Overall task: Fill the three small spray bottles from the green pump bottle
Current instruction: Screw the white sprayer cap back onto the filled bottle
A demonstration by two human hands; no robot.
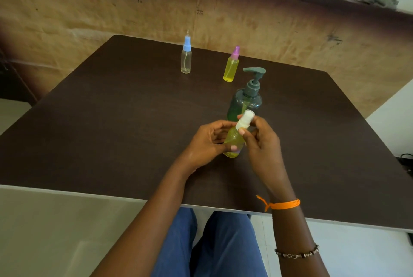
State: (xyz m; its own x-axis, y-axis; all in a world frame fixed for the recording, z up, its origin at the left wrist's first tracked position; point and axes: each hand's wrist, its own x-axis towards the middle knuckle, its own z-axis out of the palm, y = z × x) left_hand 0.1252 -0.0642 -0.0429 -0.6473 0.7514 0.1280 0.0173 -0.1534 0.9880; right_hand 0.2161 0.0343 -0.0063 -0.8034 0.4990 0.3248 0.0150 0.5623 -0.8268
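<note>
Dark brown table (111, 120) against tan wall (89, 4).

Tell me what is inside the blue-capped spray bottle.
The blue-capped spray bottle looks clear and nearly empty: only its thin dip tube shows, curving down inside. Any trace of liquid at the bottom is too faint to tell.

I'm getting even, soft indoor light, only faint shadows on the dark table (111, 120); wide-angle bending tilts the far wall (89, 8), and the corners go slightly soft.
</note>
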